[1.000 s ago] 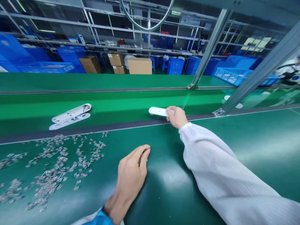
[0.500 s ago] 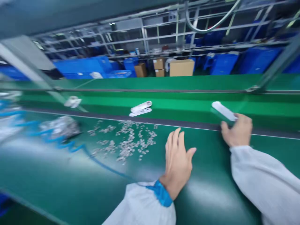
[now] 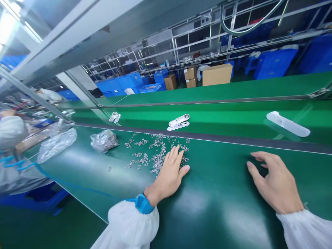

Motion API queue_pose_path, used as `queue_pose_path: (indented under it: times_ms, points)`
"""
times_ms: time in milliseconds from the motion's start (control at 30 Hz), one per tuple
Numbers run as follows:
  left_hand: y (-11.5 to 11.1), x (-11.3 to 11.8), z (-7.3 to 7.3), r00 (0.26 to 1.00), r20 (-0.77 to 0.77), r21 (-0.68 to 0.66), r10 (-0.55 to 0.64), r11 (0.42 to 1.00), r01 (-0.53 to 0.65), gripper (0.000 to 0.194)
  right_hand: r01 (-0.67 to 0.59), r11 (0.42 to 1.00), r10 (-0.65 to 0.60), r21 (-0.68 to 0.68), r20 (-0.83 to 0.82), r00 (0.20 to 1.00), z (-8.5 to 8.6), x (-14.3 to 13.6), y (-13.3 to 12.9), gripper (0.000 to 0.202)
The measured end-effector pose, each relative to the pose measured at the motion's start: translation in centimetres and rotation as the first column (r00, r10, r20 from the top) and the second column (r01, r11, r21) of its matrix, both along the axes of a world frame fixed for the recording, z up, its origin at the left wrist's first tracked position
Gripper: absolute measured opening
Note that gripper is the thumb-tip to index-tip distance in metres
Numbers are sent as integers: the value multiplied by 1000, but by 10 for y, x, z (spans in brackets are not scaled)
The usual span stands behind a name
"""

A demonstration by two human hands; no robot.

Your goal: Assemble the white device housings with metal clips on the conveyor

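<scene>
Small metallic pieces (image 3: 158, 155) lie scattered on the green work surface (image 3: 207, 193). My left hand (image 3: 171, 169), with a blue band at the wrist, rests over their right edge, fingers stretched out and apart. My right hand (image 3: 275, 180) is over the surface at the right, thumb and fingers curved apart, with nothing between them. Beyond it a long white part (image 3: 287, 123) lies on the green conveyor belt (image 3: 228, 121). Two white elongated parts (image 3: 179, 121) lie together on the belt near the middle.
A clear bag of small pieces (image 3: 104, 140) stands left of the pile, with another plastic bag (image 3: 57, 143) farther left. Small white parts (image 3: 114, 117) sit on the belt. A co-worker's sleeve (image 3: 11, 133) shows at the left edge. A metal rail runs behind the belt.
My right hand has let go of the long white part and drawn back toward me. My left hand has moved left onto the small pieces. The view has turned left and tilted.
</scene>
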State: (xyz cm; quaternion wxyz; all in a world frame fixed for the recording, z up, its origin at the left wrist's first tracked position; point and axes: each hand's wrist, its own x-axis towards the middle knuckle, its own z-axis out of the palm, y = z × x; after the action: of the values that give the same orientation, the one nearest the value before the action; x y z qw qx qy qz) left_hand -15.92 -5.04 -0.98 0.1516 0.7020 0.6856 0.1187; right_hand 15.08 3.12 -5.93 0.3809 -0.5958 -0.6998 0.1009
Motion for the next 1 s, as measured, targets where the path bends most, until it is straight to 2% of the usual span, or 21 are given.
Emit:
queue_pose_path:
  times_ms: [67, 200, 267, 333, 433, 533, 633, 700, 767, 800, 867, 900, 933, 967, 1000]
  points:
    - [30, -7, 13, 999, -39, 49, 38, 998, -36, 50, -11, 1000, 10, -18, -23, 1000, 1, -3, -1, 36]
    - [118, -30, 35, 979, -69, 98, 190, 978, -183, 36, -10, 999, 8, -32, -69, 998, 3, -3, 0, 34]
    - [159, -38, 37, 960, -78, 100, 268, 960, -260, 37, -15, 999, 11, -38, -90, 996, 4, -2, 0, 32]
    - [189, -40, 35, 944, -74, 98, 321, 944, -314, 37, -18, 999, 12, -46, -112, 994, 5, -2, 1, 31]
    - [211, -32, 33, 934, -45, 116, 356, 930, -349, 34, -8, 998, -1, -60, -156, 988, 5, -1, 1, 29]
    - [210, -19, 42, 938, 21, 175, 345, 923, -343, 28, -16, 998, 1, -67, -225, 974, 6, -2, 2, 27]
    - [190, -5, 59, 942, 140, 224, 305, 917, -330, 34, -78, 995, 49, -68, -358, 932, 8, -3, 4, 24]
    - [166, 6, 69, 936, 244, 227, 252, 924, -308, 37, -130, 988, 67, -82, -528, 847, 12, -3, 7, 24]
    - [138, 21, 75, 897, 401, 184, 187, 943, -279, 38, -184, 976, 47, -113, -720, 693, 19, -3, 10, 28]
    - [123, 30, 75, 806, 570, 112, 158, 957, -267, 40, -224, 966, 31, -129, -804, 594, 23, -2, 11, 30]
    - [97, 52, 68, 570, 805, -53, 163, 977, -205, 43, -351, 925, 1, -146, -922, 387, 31, -1, 12, 32]
    - [87, 64, 61, 453, 870, -129, 195, 976, -173, 43, -436, 888, -16, -145, -958, 286, 35, -1, 11, 34]
    - [79, 77, 53, 369, 900, -189, 234, 970, -155, 42, -525, 840, -43, -140, -980, 193, 39, -1, 10, 38]
    - [74, 90, 43, 319, 910, -226, 265, 962, -156, 41, -606, 784, -79, -133, -990, 116, 42, -1, 8, 44]
    - [70, 102, 32, 307, 908, -243, 284, 956, -167, 38, -669, 732, -118, -125, -991, 56, 44, -2, 6, 49]
